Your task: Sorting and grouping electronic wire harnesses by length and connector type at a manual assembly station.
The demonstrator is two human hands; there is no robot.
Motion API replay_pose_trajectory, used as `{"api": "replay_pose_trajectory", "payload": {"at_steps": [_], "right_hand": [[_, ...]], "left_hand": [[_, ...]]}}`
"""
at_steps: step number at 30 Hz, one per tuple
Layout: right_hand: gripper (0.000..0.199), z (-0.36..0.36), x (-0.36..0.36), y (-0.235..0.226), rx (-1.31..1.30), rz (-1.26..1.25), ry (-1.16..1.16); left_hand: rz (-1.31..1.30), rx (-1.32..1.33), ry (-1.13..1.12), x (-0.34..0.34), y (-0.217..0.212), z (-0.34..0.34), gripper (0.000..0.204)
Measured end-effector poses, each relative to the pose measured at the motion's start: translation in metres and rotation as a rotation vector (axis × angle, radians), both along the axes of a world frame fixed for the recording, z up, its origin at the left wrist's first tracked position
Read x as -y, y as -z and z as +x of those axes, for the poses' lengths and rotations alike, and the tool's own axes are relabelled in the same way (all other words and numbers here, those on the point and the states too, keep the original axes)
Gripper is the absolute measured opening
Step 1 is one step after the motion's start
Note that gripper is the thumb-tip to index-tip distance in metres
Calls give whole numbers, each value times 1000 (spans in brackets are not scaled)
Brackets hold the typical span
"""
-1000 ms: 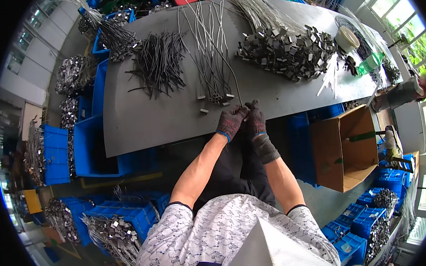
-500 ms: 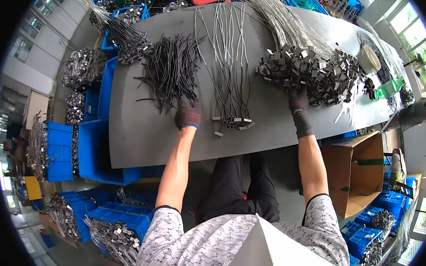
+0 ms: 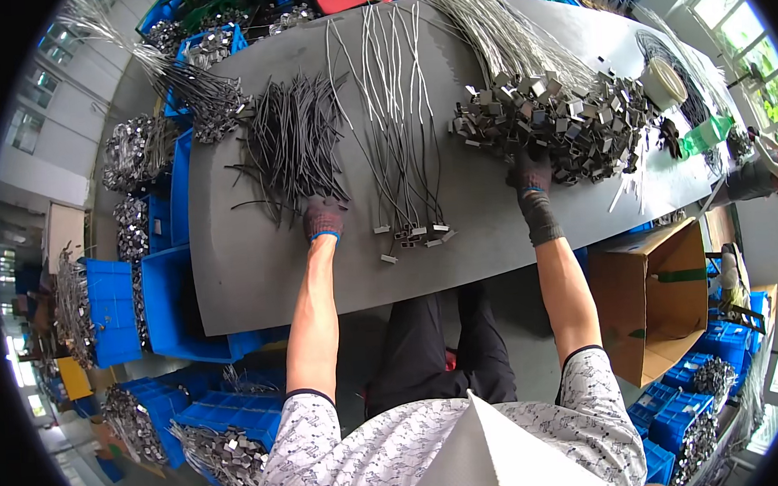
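Observation:
My left hand, in a dark glove with a blue cuff edge, is at the near end of a heap of thin black tubes. Its fingers look curled in among the tube ends, and what they hold is hidden. My gloved right hand reaches into the near edge of a large pile of metal clips, which hides its fingertips. Silvery wires run back from that pile. Between my hands lie several separate wires with black lower parts and small metal clips at their near ends.
The grey table spans the view. A tape roll and a green bottle stand at its right. An open cardboard box is below right, blue crates at left. Another person's arm shows at the far right.
The whole view has turned slightly, shifting the table leftward. Both hands stay at their heaps. More of my right glove's left side shows, and more of the person at the far right.

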State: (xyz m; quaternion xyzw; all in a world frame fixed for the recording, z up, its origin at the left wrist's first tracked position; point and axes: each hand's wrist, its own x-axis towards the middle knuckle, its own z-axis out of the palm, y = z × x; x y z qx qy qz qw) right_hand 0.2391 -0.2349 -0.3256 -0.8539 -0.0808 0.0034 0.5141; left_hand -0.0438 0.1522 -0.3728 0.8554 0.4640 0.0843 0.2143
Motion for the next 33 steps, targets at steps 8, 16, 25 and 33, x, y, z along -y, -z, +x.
{"api": "replay_pose_trajectory", "payload": {"at_steps": [8, 16, 25, 33], "right_hand": [[73, 35, 23, 0, 13, -295, 75], [66, -28, -12, -18, 38, -326, 120], [61, -3, 44, 30, 230, -96, -39], [24, -145, 216, 29, -90, -351, -553]], "left_hand": [[-630, 384, -164, 95, -30, -34, 28], [-291, 476, -113, 103, -27, -77, 21], [-462, 625, -150, 115, -36, -48, 21], [-834, 653, -258, 97, -46, -53, 20]]}}
